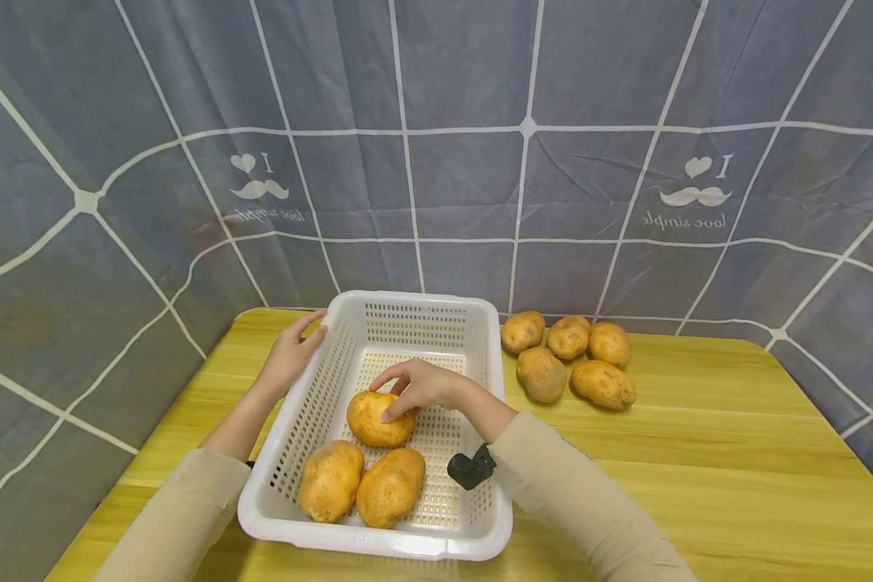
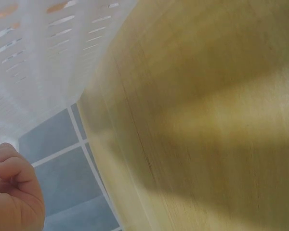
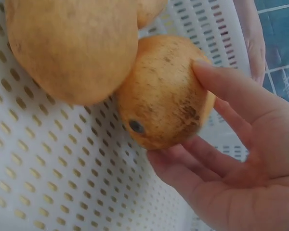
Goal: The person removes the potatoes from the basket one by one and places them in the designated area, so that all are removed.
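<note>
Our right fingers [image 3: 231, 91] are bent and spread about as wide as one potato [image 1: 374, 420], with the thumb on one side and the other fingertips opposite. The right hand [image 1: 425, 384] grips it inside the white basket [image 1: 371, 543], near its middle; whether the potato bears on the floor, we cannot tell.

Taking the basket as our dial, with twelve o'clock away from us, two more potatoes lie just beside the held one, the left-hand potato [image 1: 332, 481] towards seven and the right-hand potato [image 1: 391, 487] towards six. At ten, our left hand [image 1: 291, 360] touches the rim from outside; how tightly its fingers curl, we cannot tell.

Near the basket, between two and three, five loose potatoes [image 1: 541, 374] sit grouped on the wood-grain table [image 1: 713, 453]. Beyond, at twelve, hangs a grey curtain [image 1: 466, 186] with white grid lines.
</note>
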A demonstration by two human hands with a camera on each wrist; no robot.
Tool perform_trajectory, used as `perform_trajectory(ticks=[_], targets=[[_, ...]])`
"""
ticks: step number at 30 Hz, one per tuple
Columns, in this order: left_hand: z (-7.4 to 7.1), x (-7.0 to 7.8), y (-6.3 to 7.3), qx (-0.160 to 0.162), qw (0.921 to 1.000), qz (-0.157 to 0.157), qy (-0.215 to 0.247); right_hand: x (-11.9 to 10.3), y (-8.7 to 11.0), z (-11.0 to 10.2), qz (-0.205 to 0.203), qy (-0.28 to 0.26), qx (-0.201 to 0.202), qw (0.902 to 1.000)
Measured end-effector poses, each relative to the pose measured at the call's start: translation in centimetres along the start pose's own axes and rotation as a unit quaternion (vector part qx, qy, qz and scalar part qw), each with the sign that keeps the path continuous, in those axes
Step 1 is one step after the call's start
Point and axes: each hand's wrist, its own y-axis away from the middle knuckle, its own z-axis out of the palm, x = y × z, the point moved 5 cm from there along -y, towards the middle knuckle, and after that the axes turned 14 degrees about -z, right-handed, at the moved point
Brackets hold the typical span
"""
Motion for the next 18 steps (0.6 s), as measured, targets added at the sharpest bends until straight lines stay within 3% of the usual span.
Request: perform_trajectory(ticks=[9, 18], targets=[[0.0, -0.1, 0.0, -0.001, 1.0, 0.006, 0.006, -1.9, 0.7, -0.3, -0.002, -0.056, 0.031, 0.9979], [0.1, -0.1, 0.2, 0.001, 0.9999, 0.008, 0.007, -4.2, 2.5, -1.9, -0.012, -0.056, 0.039, 0.9976]])
